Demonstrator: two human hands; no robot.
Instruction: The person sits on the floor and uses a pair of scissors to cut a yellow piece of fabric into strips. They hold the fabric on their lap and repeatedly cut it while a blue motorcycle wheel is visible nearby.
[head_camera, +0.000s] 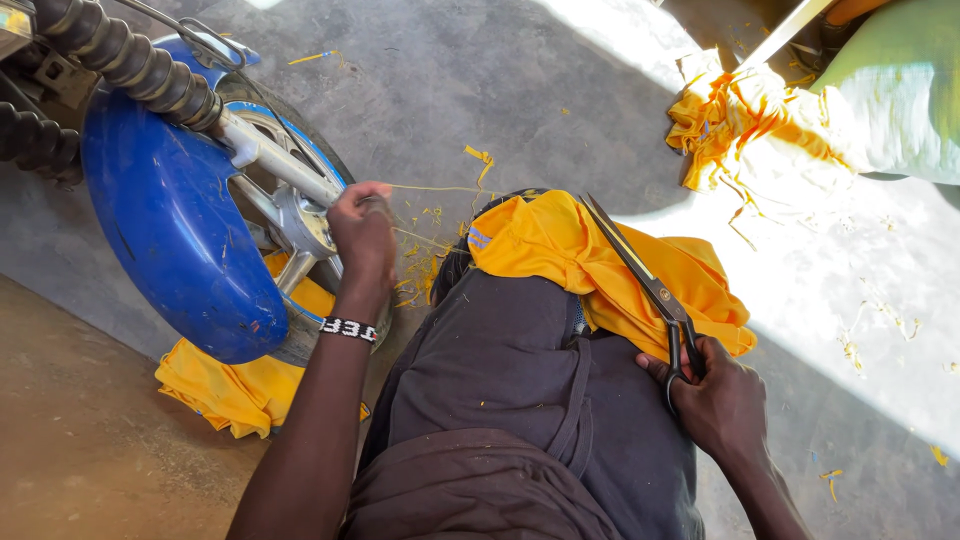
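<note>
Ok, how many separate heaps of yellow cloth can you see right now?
3. One heap lies over the person's knee, under the scissors. One sits on the ground beneath the blue mudguard. One lies top right beside the green sack. More may be hidden.

light: hard sun upper right | glare: washed-out floor patch | shadow: foreground shaded | focus: sharp

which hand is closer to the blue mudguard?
Left. The left hand is up beside the blue mudguard, at the wheel hub, pinching a thin yellow strand. The right hand is far across the lap, holding scissors on the yellow cloth.
</note>
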